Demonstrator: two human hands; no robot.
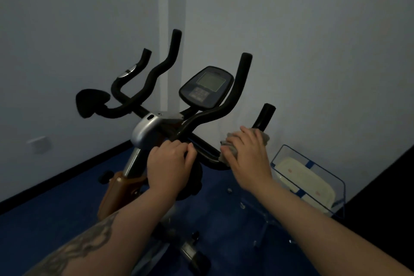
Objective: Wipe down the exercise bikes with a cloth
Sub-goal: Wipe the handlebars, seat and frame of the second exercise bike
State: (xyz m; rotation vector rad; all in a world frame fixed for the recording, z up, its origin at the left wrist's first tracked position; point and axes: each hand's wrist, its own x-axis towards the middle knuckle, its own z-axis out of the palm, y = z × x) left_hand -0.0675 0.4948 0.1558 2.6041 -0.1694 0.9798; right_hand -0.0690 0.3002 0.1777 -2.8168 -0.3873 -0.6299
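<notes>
The grey cloth [233, 143] is wrapped around the right-hand bar of the exercise bike's handlebars [201, 119], low on the curved grip. The right hand [247, 152] covers it from above, fingers curled over cloth and bar together, forearm reaching in from the lower right. The left hand [171, 160] grips the bar near the centre clamp, fingers closed around it, its tattooed forearm stretched forward. Above sits the console [207, 87]. A clear bin [313, 177] stands on the blue floor [56, 219] beside the bike.
</notes>
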